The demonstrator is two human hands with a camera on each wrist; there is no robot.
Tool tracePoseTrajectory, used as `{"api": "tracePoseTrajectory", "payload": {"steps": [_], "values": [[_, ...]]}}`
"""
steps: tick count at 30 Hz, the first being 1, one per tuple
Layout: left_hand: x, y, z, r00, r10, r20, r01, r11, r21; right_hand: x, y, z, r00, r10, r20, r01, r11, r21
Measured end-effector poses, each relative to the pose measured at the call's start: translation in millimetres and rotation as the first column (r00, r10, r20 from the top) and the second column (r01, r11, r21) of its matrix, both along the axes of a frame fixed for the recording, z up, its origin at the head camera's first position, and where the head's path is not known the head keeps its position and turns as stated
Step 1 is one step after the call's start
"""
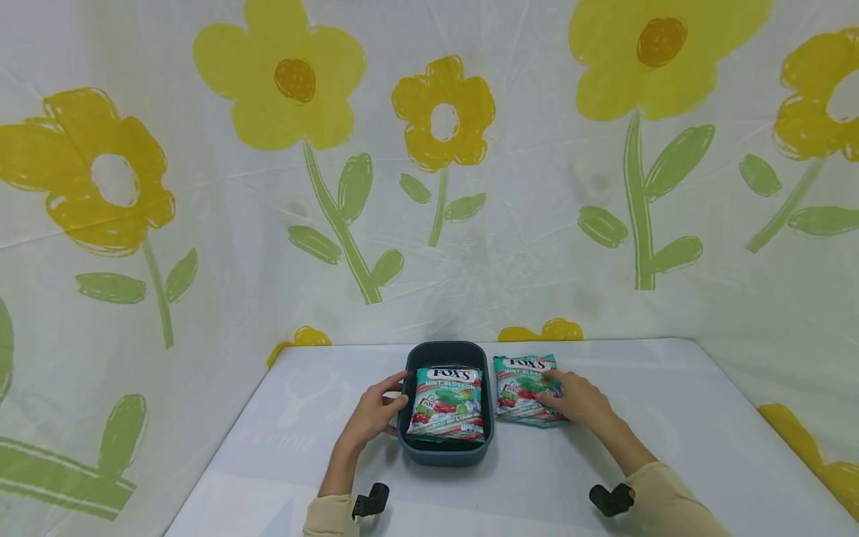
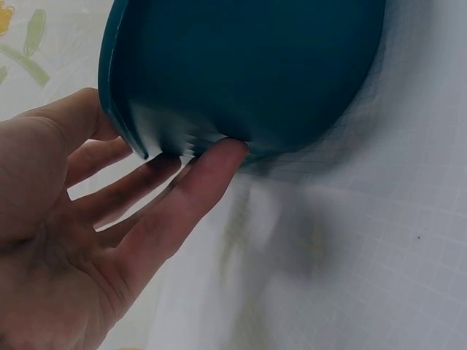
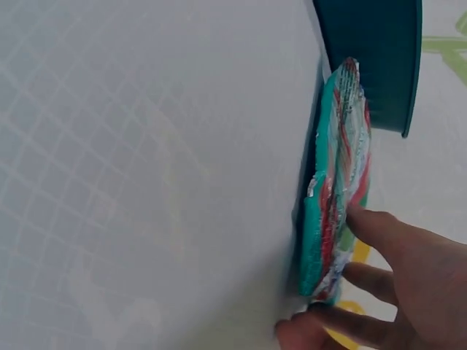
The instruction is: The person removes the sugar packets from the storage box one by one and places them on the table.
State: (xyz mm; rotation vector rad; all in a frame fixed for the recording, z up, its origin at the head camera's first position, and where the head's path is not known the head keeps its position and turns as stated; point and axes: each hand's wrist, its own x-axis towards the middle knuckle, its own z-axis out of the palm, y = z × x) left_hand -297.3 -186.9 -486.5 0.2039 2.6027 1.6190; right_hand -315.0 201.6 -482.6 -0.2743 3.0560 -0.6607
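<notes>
A dark teal plastic bin point(image 1: 446, 456) stands on the table with a FOX'S Mint Blossom candy bag point(image 1: 448, 406) lying face up inside. My left hand point(image 1: 369, 410) grips the bin's left side, thumb at the rim and fingers along the outer wall point(image 2: 255, 73). Just right of the bin, a second FOX'S candy bag point(image 1: 523, 391) lies on the table. Its right part is between the thumb and fingers of my right hand point(image 1: 579, 399). From the right wrist view, the thumb point(image 3: 379, 226) presses the wrapper's face while other fingers sit at the bag's end point(image 3: 332, 240).
The white table point(image 1: 268, 462) reaches back to a hanging sheet point(image 1: 537, 283) printed with yellow flowers, which also surrounds the sides. Black wrist mounts point(image 1: 370, 500) show at both sleeves.
</notes>
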Motion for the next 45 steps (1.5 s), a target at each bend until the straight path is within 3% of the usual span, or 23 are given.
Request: {"api": "tracePoseTrajectory", "payload": {"steps": [6,13,21,27,45], "values": [[-0.1,-0.1,0.7,1.0,0.001,0.004,-0.001,1.0,0.0,-0.6,-2.1,10.1,0.996,0.038,0.085,-0.044,0.997,0.063],[0.1,-0.6,1.4,1.0,0.001,0.01,-0.001,1.0,0.003,0.4,-6.0,35.7,0.96,0.059,0.273,-0.09,0.991,0.102],[1.4,0.4,2.4,1.0,0.001,0.009,0.0,1.0,-0.002,6.9,-11.3,60.0,0.946,0.14,0.291,-0.191,0.97,0.153],[1.6,1.1,3.8,1.0,0.002,0.005,-0.002,1.0,-0.017,11.4,-14.3,74.6,0.934,0.164,0.317,-0.221,0.963,0.153],[1.0,0.9,3.1,1.0,0.002,0.007,-0.002,1.0,-0.017,12.5,-17.6,83.4,0.916,0.148,0.373,-0.215,0.965,0.147]]}}
